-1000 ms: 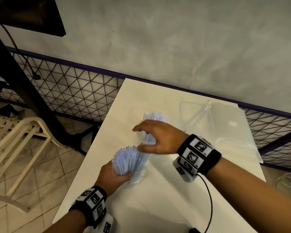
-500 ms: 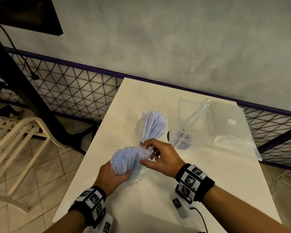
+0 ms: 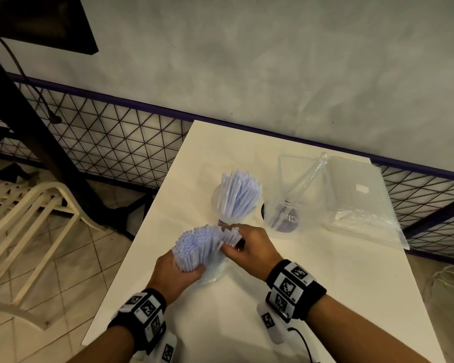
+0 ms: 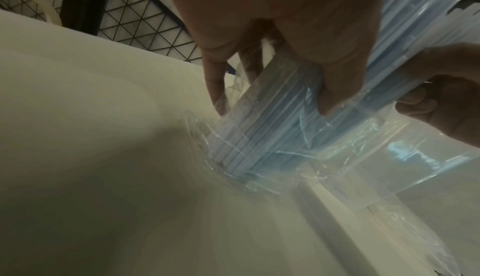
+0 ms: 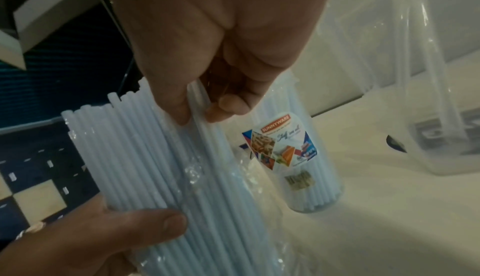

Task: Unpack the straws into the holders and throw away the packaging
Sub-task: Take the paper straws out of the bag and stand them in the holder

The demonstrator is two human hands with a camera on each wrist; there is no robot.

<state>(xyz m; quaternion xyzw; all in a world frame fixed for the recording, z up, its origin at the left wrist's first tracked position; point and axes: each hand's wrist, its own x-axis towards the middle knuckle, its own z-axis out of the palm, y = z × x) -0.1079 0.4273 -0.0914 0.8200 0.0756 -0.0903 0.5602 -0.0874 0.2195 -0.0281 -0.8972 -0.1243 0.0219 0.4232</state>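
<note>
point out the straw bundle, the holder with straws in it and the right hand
straw bundle (image 3: 194, 244), head view, open straw tips
holder (image 5: 306, 180), right wrist view, clear wall below label
right hand (image 3: 249, 247), head view, back of hand

A white tabletop (image 3: 312, 297) is carrying a clear holder (image 3: 230, 205) packed with pale blue straws, a second clear container (image 3: 283, 216) just beside it (under crumpled film), and a flat transparent bag (image 3: 362, 205) lying at the far right.

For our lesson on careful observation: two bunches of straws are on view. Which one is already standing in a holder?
The far bunch, upright in the clear holder on the table. The near bunch is gripped by the left hand, wrapper round its base, while the right hand pinches some.
</note>
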